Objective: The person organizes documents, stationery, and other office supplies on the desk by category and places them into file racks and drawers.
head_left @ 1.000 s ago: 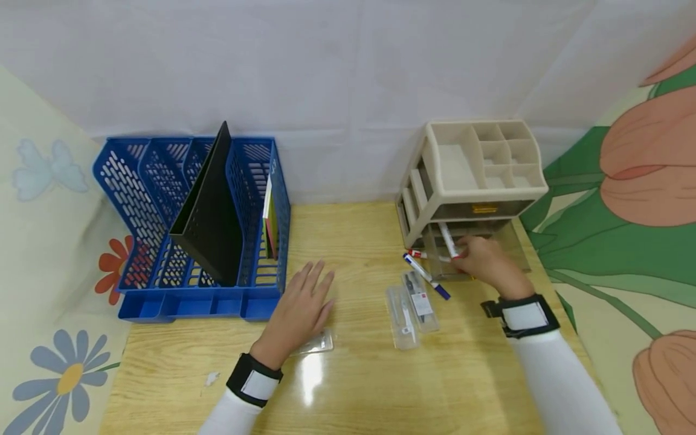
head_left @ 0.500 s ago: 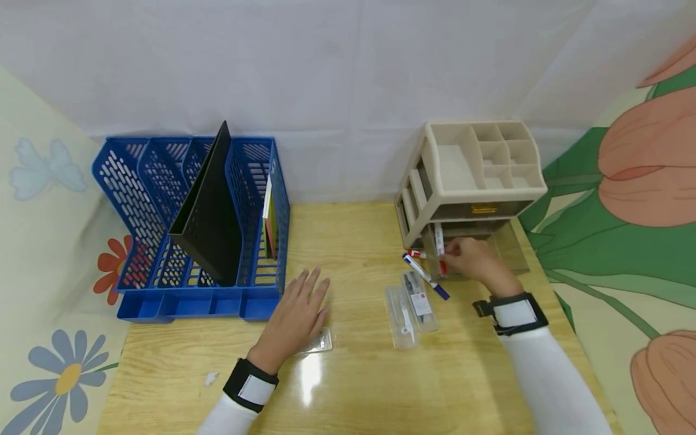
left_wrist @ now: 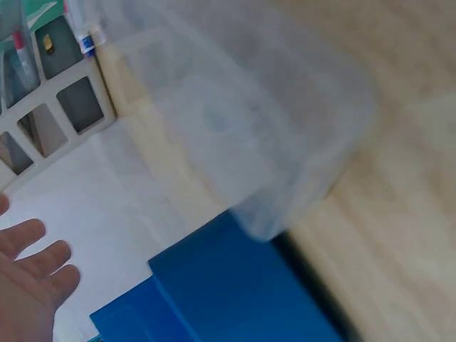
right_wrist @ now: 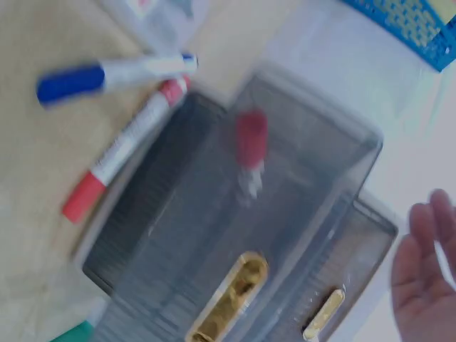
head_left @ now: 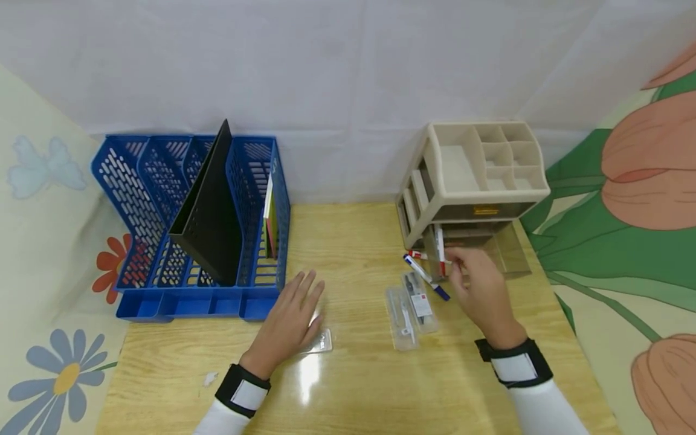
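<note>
Clear plastic forms three cases (head_left: 423, 304), one at four o'clock from the spread left hand (head_left: 287, 326), two at eight from the loose-fingered right hand (head_left: 483, 290), three cylindrical markers (head_left: 426, 277) at its ten.

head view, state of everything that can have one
upper drawer: shut
drawer beneath: pulled open
inner red marker: inside open drawer
outer red marker: capped
blue marker: capped
clear cases: lids unclear
black folder: leaning, partly open
left hand: fingers extended
right hand: apparently holding nothing
</note>
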Motion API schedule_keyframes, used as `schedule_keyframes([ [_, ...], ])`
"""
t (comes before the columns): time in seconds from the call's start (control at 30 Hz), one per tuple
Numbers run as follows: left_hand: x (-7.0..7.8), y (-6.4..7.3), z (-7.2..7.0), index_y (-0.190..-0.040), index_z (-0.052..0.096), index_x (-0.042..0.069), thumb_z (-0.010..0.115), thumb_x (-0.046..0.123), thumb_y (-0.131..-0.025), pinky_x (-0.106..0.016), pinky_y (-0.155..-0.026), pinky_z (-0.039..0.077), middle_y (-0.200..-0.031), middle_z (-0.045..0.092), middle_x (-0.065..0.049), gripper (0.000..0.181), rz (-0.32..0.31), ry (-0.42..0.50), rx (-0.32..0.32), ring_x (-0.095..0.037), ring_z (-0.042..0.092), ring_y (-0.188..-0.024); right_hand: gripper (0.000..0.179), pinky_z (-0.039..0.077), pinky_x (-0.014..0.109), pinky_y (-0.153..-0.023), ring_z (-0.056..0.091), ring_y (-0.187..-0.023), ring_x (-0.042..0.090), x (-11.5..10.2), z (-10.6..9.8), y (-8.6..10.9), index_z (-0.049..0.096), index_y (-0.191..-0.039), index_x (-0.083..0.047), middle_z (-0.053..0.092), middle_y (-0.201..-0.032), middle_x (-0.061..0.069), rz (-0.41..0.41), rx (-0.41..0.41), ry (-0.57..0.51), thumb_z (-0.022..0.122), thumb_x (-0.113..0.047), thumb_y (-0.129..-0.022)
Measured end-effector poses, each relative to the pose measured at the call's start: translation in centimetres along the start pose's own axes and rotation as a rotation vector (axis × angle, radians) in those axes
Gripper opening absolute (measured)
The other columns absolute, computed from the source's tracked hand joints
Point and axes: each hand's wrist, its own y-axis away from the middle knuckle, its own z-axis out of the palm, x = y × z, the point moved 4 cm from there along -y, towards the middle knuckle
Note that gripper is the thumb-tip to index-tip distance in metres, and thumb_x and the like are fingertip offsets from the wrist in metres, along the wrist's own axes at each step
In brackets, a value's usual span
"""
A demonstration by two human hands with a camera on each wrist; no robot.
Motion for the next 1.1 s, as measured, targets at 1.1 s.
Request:
schedule_keyframes([
  [1.1,2.7,-4.0,4.7,-0.148,0.033,0.003,0.051,0.039,-0.096,-0.055,-0.110,0.036,-0.151,0.037,-0.026,0.066,-0.029,0.115,-0.072,-0.043,0.034,-0.137,0.058,0.044,0.065,-0.078,0.050,-0.085,0.053,3.7,6.3,10.0,0.044,-0.122,0.016,0.049,-0.099,0.037,0.147,-0.488,0.134,0.066,-0.003,-0.072],
])
